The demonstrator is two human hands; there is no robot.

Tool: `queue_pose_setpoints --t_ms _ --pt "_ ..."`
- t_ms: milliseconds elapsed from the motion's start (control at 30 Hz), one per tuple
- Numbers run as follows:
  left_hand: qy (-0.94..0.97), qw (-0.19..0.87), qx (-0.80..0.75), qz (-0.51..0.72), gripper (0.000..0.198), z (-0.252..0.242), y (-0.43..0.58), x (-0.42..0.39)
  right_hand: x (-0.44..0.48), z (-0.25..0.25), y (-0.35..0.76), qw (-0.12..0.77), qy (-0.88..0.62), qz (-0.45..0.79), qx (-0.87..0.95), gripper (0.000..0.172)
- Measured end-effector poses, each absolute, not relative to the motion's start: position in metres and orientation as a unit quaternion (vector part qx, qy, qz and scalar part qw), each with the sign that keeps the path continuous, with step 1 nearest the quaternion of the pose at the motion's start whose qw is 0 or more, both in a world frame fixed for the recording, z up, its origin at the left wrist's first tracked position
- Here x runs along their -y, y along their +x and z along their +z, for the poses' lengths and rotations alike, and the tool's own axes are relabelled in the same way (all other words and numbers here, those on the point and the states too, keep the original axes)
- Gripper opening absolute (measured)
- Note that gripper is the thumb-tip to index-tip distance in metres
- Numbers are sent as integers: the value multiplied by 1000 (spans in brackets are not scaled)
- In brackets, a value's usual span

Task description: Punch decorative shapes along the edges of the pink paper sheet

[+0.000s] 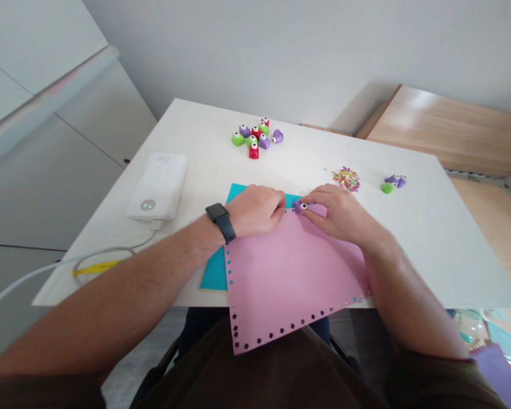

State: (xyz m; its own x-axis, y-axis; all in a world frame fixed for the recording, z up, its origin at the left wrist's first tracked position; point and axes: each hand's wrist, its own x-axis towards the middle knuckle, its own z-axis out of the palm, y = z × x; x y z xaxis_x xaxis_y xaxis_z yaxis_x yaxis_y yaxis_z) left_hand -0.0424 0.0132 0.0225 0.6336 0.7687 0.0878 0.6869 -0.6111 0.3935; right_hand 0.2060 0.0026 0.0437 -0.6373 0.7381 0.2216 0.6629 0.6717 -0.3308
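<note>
A pink paper sheet (289, 272) lies over a teal sheet (215, 270) on the white table (430, 227), its near edges lined with small star-shaped holes. My right hand (344, 213) is closed on a small purple paper punch (300, 207) seated on the pink sheet's far edge. My left hand (258, 209), with a dark watch on its wrist, has curled fingers that press down on the pink sheet's far corner right beside the punch.
A cluster of green, purple and red punches (256, 136) sits at the back. A pile of coloured paper bits (346, 178) and two more punches (394, 183) lie to the right. A white power bank (158, 185) with a cable lies at the left.
</note>
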Motion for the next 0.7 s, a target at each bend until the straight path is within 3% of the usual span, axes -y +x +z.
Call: queue_pose_setpoints --t_ms 300,700 --pt "891 160 -401 141 19 19 -43 -13 -2 44 206 170 -389 106 899 18" --pt "906 148 -361 162 43 15 -45 -13 -2 44 207 159 -386 92 904 21"
